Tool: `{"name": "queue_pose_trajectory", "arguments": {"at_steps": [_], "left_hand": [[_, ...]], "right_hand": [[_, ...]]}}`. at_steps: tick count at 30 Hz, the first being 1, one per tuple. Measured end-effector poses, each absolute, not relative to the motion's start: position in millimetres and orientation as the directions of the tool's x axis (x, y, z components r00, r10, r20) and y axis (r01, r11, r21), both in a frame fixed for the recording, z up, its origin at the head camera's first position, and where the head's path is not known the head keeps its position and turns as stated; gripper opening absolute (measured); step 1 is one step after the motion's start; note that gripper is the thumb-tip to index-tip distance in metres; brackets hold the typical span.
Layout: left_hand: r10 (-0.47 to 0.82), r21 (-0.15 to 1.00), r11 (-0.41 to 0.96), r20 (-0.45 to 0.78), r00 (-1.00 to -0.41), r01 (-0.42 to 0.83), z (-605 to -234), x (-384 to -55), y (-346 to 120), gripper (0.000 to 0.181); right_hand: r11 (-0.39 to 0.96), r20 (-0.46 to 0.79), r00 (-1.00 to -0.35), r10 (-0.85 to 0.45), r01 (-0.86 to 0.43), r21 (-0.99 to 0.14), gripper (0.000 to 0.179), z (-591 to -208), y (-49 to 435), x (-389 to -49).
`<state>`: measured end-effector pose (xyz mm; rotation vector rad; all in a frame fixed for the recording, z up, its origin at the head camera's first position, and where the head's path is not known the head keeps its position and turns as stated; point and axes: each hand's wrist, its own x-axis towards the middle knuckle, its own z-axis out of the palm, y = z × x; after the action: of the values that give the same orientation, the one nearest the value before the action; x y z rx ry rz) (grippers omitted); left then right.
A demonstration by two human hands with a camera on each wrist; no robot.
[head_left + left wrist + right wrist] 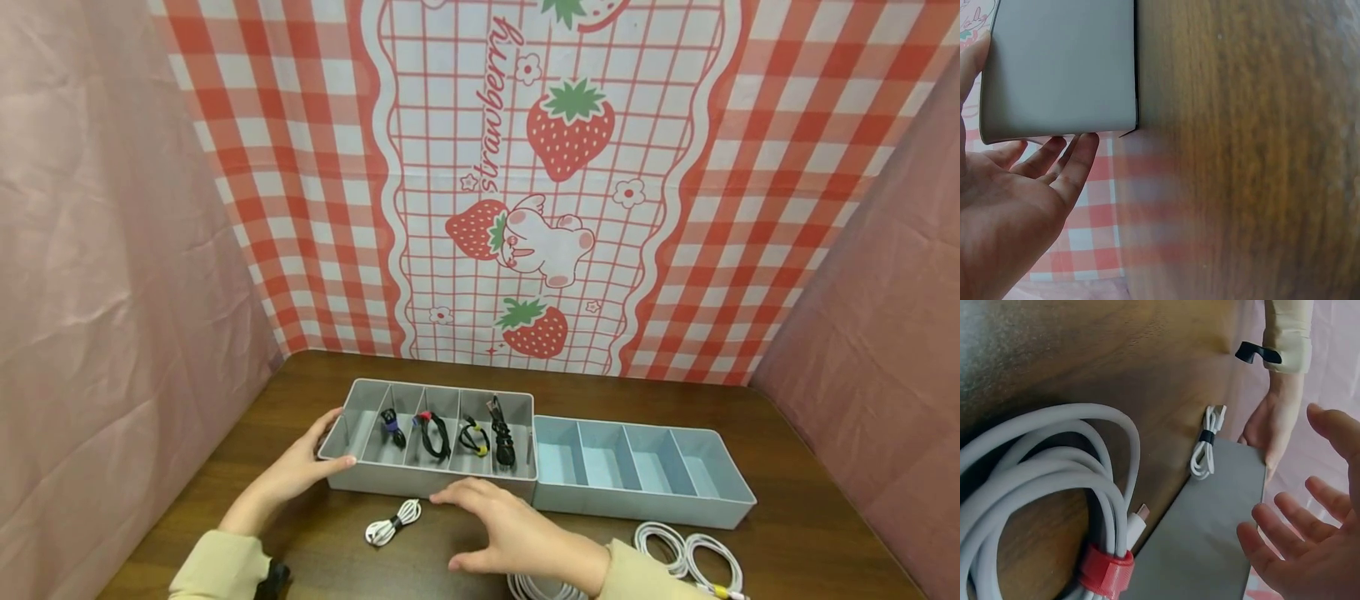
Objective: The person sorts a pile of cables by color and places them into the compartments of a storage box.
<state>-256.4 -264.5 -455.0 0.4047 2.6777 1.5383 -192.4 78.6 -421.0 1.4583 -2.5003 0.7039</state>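
Note:
My left hand (294,468) grips the left end of a grey divided box (423,481), thumb over the front rim and fingers against the end wall. In the left wrist view those fingertips (1088,142) touch the box edge. Four of its compartments hold black cables, one a coiled black cable (435,437) with a red tie, another a black cable bundle (502,442). My right hand (510,529), fingers spread and holding nothing, is just in front of the box. A small white cable bundle (393,523) with a black tie lies between my hands.
A light blue divided box (637,502) stands against the grey box's right end. White coiled cables (712,560) lie in front of it. Another thick white coil (1116,456) with a red tie lies below my right hand. A checked cloth (300,167) hangs behind the table.

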Motion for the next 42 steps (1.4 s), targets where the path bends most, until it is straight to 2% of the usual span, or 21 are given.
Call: {"name": "queue_pose_trajectory", "arguments": {"at_steps": [13,28,34,42], "left_hand": [[0.241,0.853,0.477,0.107,-0.965,0.213,-453,-255,-264,0.085],[0.238,0.846,0.487,0.110,-0.965,0.217,-455,-256,-265,0.085],[0.244,0.855,0.473,0.106,-0.964,0.214,-455,-257,-265,0.085],[0.246,0.860,0.466,0.099,-0.964,0.207,-455,-257,-265,0.085]], "right_hand": [[0.409,0.228,-0.508,-0.831,-0.835,-0.368,0.071,-433,67,-204],[0.427,0.137,-0.495,-0.858,-0.836,-0.345,0.071,-449,55,-216],[0.392,0.153,-0.460,-0.875,-0.858,-0.332,0.071,-454,46,-221],[0.376,0.107,-0.432,-0.895,-0.862,-0.339,0.072,-456,35,-227]]}}
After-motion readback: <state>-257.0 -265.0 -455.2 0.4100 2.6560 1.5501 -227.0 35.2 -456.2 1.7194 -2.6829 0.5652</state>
